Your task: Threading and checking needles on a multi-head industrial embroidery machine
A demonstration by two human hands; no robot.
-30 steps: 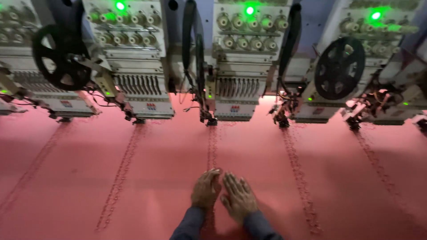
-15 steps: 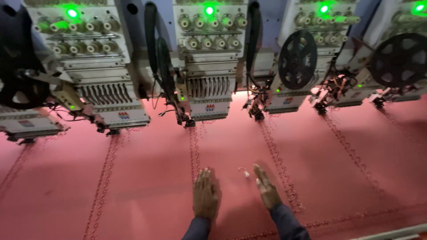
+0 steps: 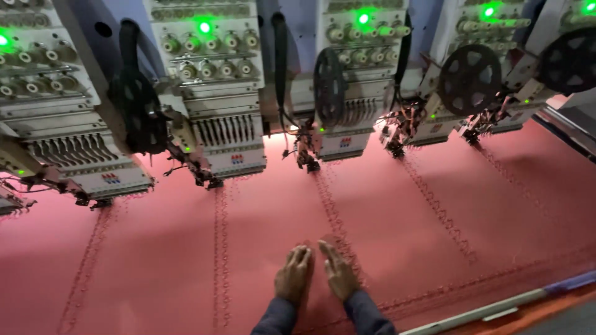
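The red fabric [image 3: 155, 260] fills the lower two thirds of the frame, stretched flat under the machine heads, and my two hands lie on it at the bottom centre. My left hand [image 3: 293, 280] rests palm down with the fingers together and pointing up the frame; my right hand [image 3: 338, 276] lies just beside it, also flat, fingers slightly angled toward the left one, so the two nearly touch at the fingertips. Neither pinches or holds anything; they press on the cloth. They sit at the lower end of one stitched column [image 3: 332, 214], which runs from the needle area of the middle embroidery head [image 3: 344, 133] down toward my fingers. As far as I can judge, the stitching is partly done: several like columns already run down the cloth, one at centre left [image 3: 220, 248], one at far left [image 3: 87, 267], one at right [image 3: 441, 211], and a stitched band [image 3: 496, 276] crosses toward the lower right, while wide bare fabric remains between them. Above, the row of embroidery heads spans the top of the frame, each with a green light [image 3: 203, 27] lit, and dark reels [image 3: 470, 79] hang at upper right. At the lower right corner a pale frame edge [image 3: 490, 310] borders the cloth. I cannot tell whether the needles are running.
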